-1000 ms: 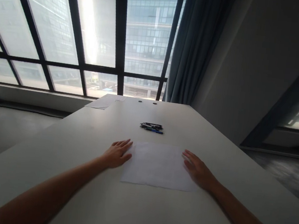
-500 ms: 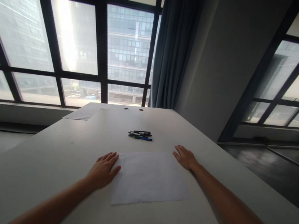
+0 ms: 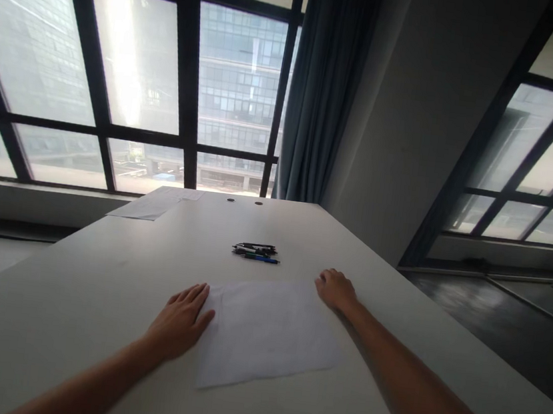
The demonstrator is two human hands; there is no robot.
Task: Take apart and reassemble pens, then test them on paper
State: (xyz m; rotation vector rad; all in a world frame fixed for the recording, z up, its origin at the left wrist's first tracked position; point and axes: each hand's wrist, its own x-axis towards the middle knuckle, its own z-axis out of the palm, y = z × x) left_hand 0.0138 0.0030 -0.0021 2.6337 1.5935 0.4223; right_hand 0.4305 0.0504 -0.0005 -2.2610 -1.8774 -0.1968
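A white sheet of paper (image 3: 266,330) lies flat on the long white table (image 3: 94,292), turned a little askew. My left hand (image 3: 179,323) rests palm down at the sheet's left edge, fingers spread and touching the paper. My right hand (image 3: 334,288) sits at the sheet's far right corner with its fingers curled on the table; nothing shows in its grip. Beyond the sheet lies a small bunch of pens (image 3: 255,251), dark ones and a blue one.
More sheets of paper (image 3: 153,204) lie at the table's far left corner. Two round cable holes (image 3: 244,201) sit near the far edge. Large windows, a dark curtain (image 3: 322,85) and a grey wall stand behind the table.
The sheet has turned slightly counter-clockwise. My right hand slid forward to its far right corner and curled its fingers. The view swung to the right.
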